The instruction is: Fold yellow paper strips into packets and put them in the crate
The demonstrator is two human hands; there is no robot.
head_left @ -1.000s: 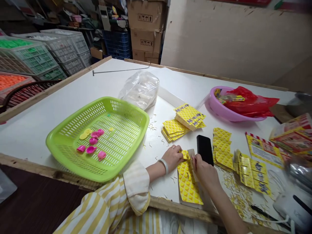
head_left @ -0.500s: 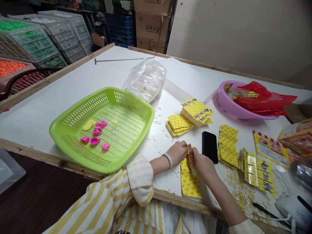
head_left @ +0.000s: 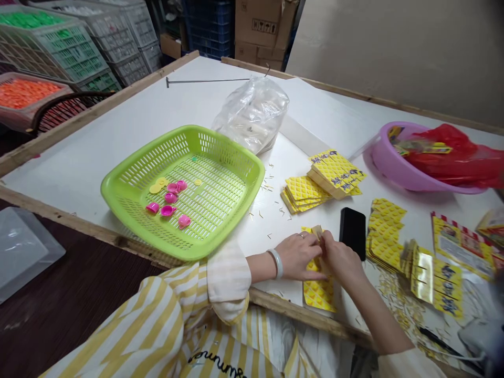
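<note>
Near the table's front edge lies a yellow printed card sheet, its lower end sticking out below my hands. My left hand reaches across it, fingers curled at the upper part and thumb stretched along the lower part. My right hand is closed at the card's right side, its fingertips meeting those of the left. Between them a folded pale-backed end stands up. Exactly how the fingertips grip is hidden. A black phone lies just right of my right hand. Stacks of similar yellow cards sit beyond.
On the left stands a green basket with pink cups and yellow discs. Behind it is a clear plastic bag. A purple basin with a red bag stands at the right back. Cut scraps and more card strips lie at right.
My left hand has gone from pinching at the card's top end to lying across it, thumb lower down. My right hand stays closed at the card. The whole view has shifted slightly.
</note>
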